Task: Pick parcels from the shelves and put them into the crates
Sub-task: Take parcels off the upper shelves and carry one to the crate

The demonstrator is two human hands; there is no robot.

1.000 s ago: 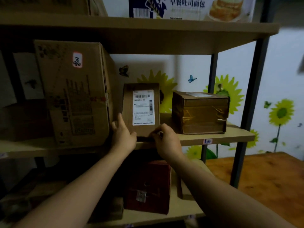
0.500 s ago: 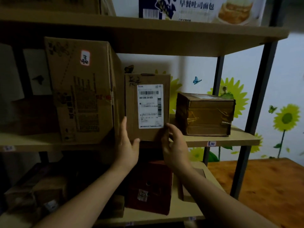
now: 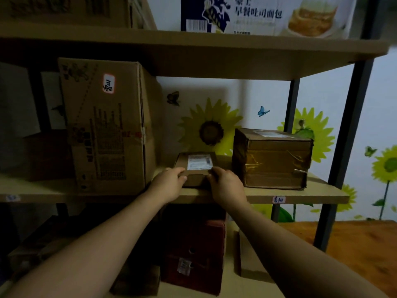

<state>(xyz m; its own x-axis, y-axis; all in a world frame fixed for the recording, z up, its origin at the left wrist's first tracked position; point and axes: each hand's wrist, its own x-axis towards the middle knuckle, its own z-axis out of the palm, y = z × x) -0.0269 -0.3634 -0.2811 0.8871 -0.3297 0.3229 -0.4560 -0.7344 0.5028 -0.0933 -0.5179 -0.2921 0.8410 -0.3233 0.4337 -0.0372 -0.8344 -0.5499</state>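
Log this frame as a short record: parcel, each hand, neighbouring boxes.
parcel: small flat brown cardboard parcel, white label up, lying on the wooden middle shelf
left hand: grips its near left corner
right hand: grips its near right corner
neighbours: tall printed cardboard box left; tape-wrapped brown box right

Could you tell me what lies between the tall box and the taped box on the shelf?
In the head view, a small labelled parcel lies there, gripped by the left hand and right hand.
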